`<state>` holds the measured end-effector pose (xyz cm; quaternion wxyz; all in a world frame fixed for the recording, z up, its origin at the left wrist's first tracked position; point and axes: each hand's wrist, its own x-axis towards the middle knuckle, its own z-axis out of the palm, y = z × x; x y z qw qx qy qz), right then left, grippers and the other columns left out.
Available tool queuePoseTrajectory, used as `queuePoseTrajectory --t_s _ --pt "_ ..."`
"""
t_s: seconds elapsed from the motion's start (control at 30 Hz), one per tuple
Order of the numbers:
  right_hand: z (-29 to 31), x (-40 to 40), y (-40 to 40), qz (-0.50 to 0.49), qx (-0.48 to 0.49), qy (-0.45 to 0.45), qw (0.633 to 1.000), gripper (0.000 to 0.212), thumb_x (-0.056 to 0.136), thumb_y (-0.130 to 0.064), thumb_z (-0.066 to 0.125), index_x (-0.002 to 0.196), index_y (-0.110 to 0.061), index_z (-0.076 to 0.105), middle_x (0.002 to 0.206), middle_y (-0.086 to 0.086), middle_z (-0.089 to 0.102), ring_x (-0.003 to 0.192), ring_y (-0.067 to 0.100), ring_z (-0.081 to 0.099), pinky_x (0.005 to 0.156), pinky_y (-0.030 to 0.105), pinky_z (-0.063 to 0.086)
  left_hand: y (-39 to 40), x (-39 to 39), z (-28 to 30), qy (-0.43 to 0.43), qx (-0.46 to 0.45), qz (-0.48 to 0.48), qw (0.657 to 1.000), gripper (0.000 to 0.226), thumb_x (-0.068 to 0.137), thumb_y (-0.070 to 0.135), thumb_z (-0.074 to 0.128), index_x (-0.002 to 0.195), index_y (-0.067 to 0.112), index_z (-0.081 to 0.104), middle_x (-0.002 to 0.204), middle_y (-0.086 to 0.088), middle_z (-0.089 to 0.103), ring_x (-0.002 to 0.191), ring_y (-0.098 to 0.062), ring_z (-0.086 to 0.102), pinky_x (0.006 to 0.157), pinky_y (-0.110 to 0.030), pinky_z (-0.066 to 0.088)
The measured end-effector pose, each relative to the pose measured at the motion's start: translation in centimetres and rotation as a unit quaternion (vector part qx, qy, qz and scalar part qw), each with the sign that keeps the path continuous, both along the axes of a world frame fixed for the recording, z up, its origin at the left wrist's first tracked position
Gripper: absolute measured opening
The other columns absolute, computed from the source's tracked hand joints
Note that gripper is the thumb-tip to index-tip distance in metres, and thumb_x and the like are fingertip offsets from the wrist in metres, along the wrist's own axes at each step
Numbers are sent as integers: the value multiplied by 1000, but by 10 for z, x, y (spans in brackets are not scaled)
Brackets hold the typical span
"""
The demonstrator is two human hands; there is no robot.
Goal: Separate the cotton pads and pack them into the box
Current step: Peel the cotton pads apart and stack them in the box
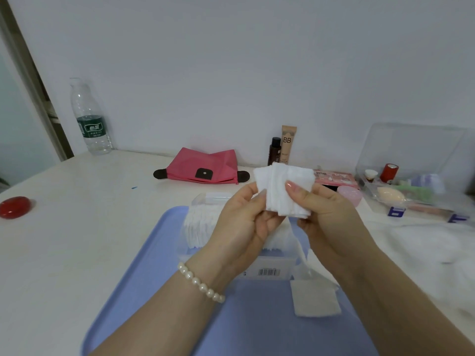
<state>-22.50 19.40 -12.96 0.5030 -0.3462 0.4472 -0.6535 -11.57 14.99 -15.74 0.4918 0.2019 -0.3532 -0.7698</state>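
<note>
A fanned stack of white square cotton pads (284, 187) is held up above the blue tray (144, 273). My left hand (241, 222) pinches its left edge and my right hand (326, 214) grips its right side with the thumb on the front. Below my hands, a clear box (267, 268) with a barcode label sits on the tray, mostly hidden. A row of more cotton pads (199, 226) lies at the tray's far left. Loose single pads (314, 296) lie on the tray to the right.
On the white table stand a water bottle (91, 119), a pink pouch (203, 167), a dark bottle (274, 151) and a BB tube (288, 145). A clear organiser (411, 176) with cosmetics sits at right, a red round object (15, 207) at left.
</note>
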Motion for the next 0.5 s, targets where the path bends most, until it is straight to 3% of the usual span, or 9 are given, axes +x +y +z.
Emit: queuePoseTrajectory --t_s 0.07,0.13,0.3,0.5 --pt "1 0 1 -20 -19 7 1000 44 60 -19 69 100 0 68 95 12 73 85 22 70 75 28 57 2 -1 1 -7 -19 -15 1000 27 96 2 42 118 -1 57 114 -18 66 101 -24 67 88 -31 54" --pt "3 1 3 -29 -35 16 999 42 59 -16 69 98 0 69 93 12 73 78 18 71 63 22 56 2 -2 0 -18 -33 -20 999 29 96 2 41 119 -2 57 115 -18 66 101 -22 66 89 -29 53" --pt "12 -5 5 -61 -52 50 996 19 63 -11 68 82 -8 68 69 -1 73 58 6 68 48 13 48 1 0 0 -22 -42 -23 999 29 97 0 36 112 2 61 112 -12 68 104 -20 66 91 -28 52" --pt "5 -3 2 -42 -24 82 995 36 55 -21 71 88 -6 71 79 6 74 64 10 69 51 14 49 4 -1 3 -10 -26 -36 999 28 94 -1 41 115 -1 60 109 -16 69 94 -20 68 85 -26 55"
